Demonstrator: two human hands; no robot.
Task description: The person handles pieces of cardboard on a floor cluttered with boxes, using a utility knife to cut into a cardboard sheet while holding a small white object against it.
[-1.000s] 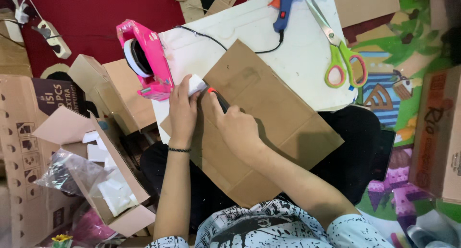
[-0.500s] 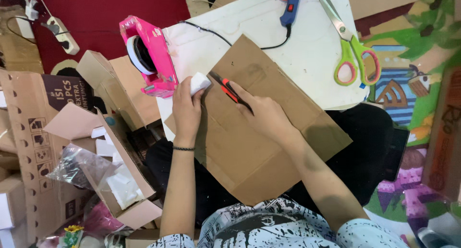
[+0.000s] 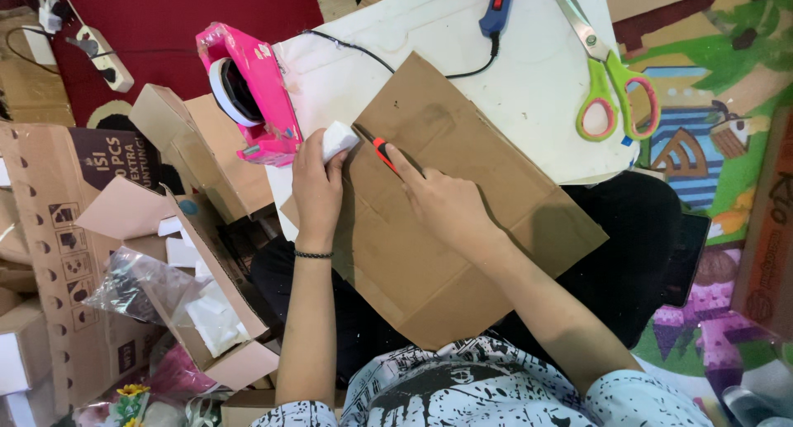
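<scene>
The right hand (image 3: 442,200) grips a small cutter with an orange-red body (image 3: 386,155), fingers curled round it and the forefinger laid along its back, its tip set against the brown cardboard sheet (image 3: 462,229) just above the knuckles. The left hand (image 3: 318,183) lies just to the left of it, fingers pinched round a small white block (image 3: 339,138) held down at the sheet's left edge, the palm pressing on the cardboard. The sheet lies under both hands, partly on the white board (image 3: 529,88) beyond them and partly over the lap. To cut well here, I judge that the blade should be drawn toward the body in one even stroke, at a low angle, with the left hand bearing down firmly and its fingers kept to the side of the blade's line; the unsupported near half of the sheet may flex, so light repeated passes seem safer than one deep one. A pink tape dispenser (image 3: 248,97) stands just beyond the left hand, green-handled scissors (image 3: 607,84) and a blue glue gun (image 3: 500,2) well beyond the right. Compared with half a second ago, the cutter sits a little farther up toward the block and the two hands lie closer together; the sheet has kept its place.
</scene>
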